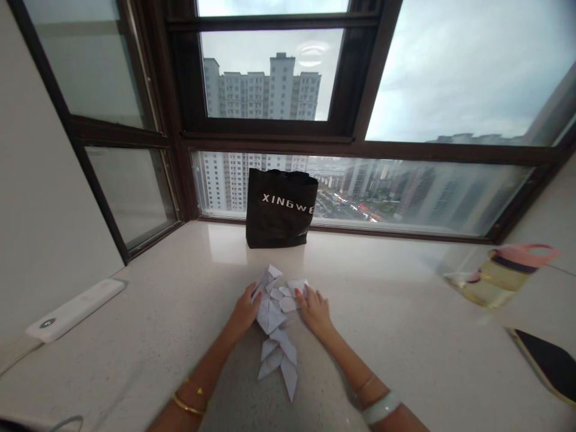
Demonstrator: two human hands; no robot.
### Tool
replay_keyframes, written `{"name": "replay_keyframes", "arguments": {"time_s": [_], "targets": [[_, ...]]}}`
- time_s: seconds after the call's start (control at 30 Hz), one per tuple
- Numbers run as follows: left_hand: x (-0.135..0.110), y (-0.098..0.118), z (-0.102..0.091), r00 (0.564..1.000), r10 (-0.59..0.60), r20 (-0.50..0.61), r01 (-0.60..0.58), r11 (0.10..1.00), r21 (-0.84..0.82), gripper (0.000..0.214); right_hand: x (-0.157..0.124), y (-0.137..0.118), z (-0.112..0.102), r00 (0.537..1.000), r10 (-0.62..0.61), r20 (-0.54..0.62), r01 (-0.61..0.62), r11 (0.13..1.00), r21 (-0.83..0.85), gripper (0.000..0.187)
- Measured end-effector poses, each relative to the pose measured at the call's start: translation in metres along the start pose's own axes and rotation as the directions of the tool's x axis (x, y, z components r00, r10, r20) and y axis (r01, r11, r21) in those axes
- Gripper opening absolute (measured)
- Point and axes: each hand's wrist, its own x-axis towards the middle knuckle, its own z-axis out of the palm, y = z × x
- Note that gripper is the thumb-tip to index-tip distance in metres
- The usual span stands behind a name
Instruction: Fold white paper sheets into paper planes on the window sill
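Note:
Several folded white paper pieces point(270, 317) lie in a loose cluster on the pale sill, in front of a black bag. My left hand point(245, 309) is closed at the cluster's left edge, thumb and fingers on a folded paper. At the right side, my right hand point(317, 311) pinches another folded paper piece point(293, 284), its thumb on top. Between the hands, small rounded paper flaps overlap; how they join is hard to make out. Nearer to me, pointed folded paper pieces point(279, 354) spread out like leaves or a tail, touched by neither hand.
The black bag point(281, 210) with white lettering stands against the window. To the right are a yellowish bottle point(499, 282) with a pink lid and a dark flat phone-like object point(546, 363). A white power strip point(76, 311) lies at the left by the wall.

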Motion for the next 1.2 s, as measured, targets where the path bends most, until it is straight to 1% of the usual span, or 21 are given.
{"name": "replay_keyframes", "arguments": {"time_s": [0.07, 0.13, 0.17, 0.2, 0.27, 0.33, 0.37, 0.43, 0.5, 0.53, 0.57, 0.63, 0.7, 0.77, 0.83, 0.9, 0.97, 1.03, 1.1, 1.13, 1.2], "targets": [[-0.001, 0.01, 0.024, 0.998, -0.003, 0.061, 0.006, 0.998, -0.056, 0.044, -0.012, -0.02, 0.02, 0.996, 0.014, 0.092, -0.022, 0.996, 0.084, 0.048], [-0.002, 0.028, 0.042, 0.999, 0.037, 0.011, -0.035, 0.994, -0.106, 0.04, -0.016, -0.046, 0.031, 0.993, 0.007, 0.122, -0.043, 0.954, 0.297, 0.051], [-0.002, 0.039, 0.046, 0.999, 0.051, -0.012, -0.052, 0.99, -0.128, 0.039, -0.015, -0.06, 0.033, 0.993, 0.002, 0.119, -0.042, 0.94, 0.339, 0.054], [-0.001, 0.051, 0.048, 0.997, 0.067, -0.025, -0.07, 0.987, -0.146, 0.04, -0.013, -0.073, 0.032, 0.994, 0.001, 0.107, -0.042, 0.925, 0.377, 0.057], [0.0, 0.075, 0.042, 0.992, 0.124, -0.037, -0.129, 0.978, -0.166, 0.039, -0.004, -0.094, 0.02, 0.996, -0.015, 0.086, -0.024, 0.904, 0.427, 0.059], [-0.001, 0.093, 0.028, 0.978, 0.202, -0.045, -0.207, 0.967, -0.149, 0.038, 0.003, -0.105, 0.001, 0.995, -0.068, 0.074, 0.023, 0.871, 0.491, 0.056], [-0.003, 0.096, 0.018, 0.972, 0.228, -0.057, -0.234, 0.964, -0.126, 0.038, 0.005, -0.105, -0.01, 0.994, -0.095, 0.058, 0.054, 0.868, 0.494, 0.054], [-0.008, 0.091, -0.004, 0.962, 0.238, -0.131, -0.245, 0.968, -0.045, 0.038, 0.005, -0.091, -0.031, 0.996, -0.084, -0.001, 0.077, 0.901, 0.427, 0.05], [-0.017, 0.069, -0.029, 0.96, 0.202, -0.194, -0.191, 0.979, 0.072, 0.039, 0.001, -0.064, -0.049, 0.995, -0.028, -0.098, 0.056, 0.953, 0.297, 0.047], [-0.021, 0.055, -0.04, 0.964, 0.17, -0.204, -0.147, 0.982, 0.12, 0.039, -0.001, -0.047, -0.056, 0.993, -0.014, -0.117, 0.041, 0.971, 0.234, 0.046], [-0.024, 0.04, -0.05, 0.969, 0.133, -0.21, -0.102, 0.983, 0.155, 0.039, -0.005, -0.03, -0.06, 0.993, -0.01, -0.118, 0.031, 0.983, 0.182, 0.046], [-0.03, 0.013, -0.064, 0.978, 0.068, -0.198, -0.028, 0.979, 0.2, 0.041, -0.012, -0.001, -0.062, 0.998, 0.007, -0.064, 0.001, 0.991, 0.134, 0.048], [-0.031, -0.005, -0.066, 0.982, 0.014, -0.189, 0.023, 0.982, 0.19, 0.044, -0.021, 0.016, -0.055, 0.997, 0.071, -0.014, -0.068, 0.987, 0.147, 0.055], [-0.031, -0.011, -0.053, 0.987, -0.02, -0.157, 0.042, 0.989, 0.142, 0.047, -0.031, 0.019, -0.04, 0.99, 0.142, 0.023, -0.144, 0.971, 0.189, 0.065], [-0.03, -0.009, -0.028, 0.993, -0.04, -0.11, 0.05, 0.995, 0.091, 0.048, -0.041, 0.01, -0.019, 0.986, 0.159, 0.055, -0.167, 0.958, 0.234, 0.073], [-0.032, -0.002, 0.002, 0.996, -0.058, -0.068, 0.062, 0.996, 0.061, 0.052, -0.049, -0.005, 0.004, 0.99, 0.116, 0.084, -0.135, 0.952, 0.275, 0.071], [-0.035, 0.008, 0.03, 0.999, -0.037, -0.024, 0.038, 0.999, 0.034, 0.052, -0.052, -0.022, 0.022, 0.99, 0.08, 0.115, -0.113, 0.938, 0.327, 0.066], [-0.037, 0.02, 0.049, 0.999, -0.033, -0.005, 0.033, 0.999, -0.02, 0.048, -0.051, -0.041, 0.033, 0.986, 0.086, 0.146, -0.137, 0.912, 0.388, 0.065], [-0.036, 0.035, 0.056, 0.998, -0.056, -0.024, 0.054, 0.996, -0.073, 0.047, -0.044, -0.06, 0.034, 0.984, 0.094, 0.149, -0.15, 0.89, 0.43, 0.064], [-0.034, 0.044, 0.054, 0.998, -0.051, -0.041, 0.047, 0.995, -0.093, 0.047, -0.039, -0.069, 0.03, 0.986, 0.083, 0.143, -0.139, 0.884, 0.447, 0.063], [-0.026, 0.06, 0.044, 0.997, 0.018, -0.073, -0.026, 0.993, -0.112, 0.046, -0.029, -0.086, 0.017, 0.992, 0.028, 0.122, -0.083, 0.876, 0.476, 0.058]]}}
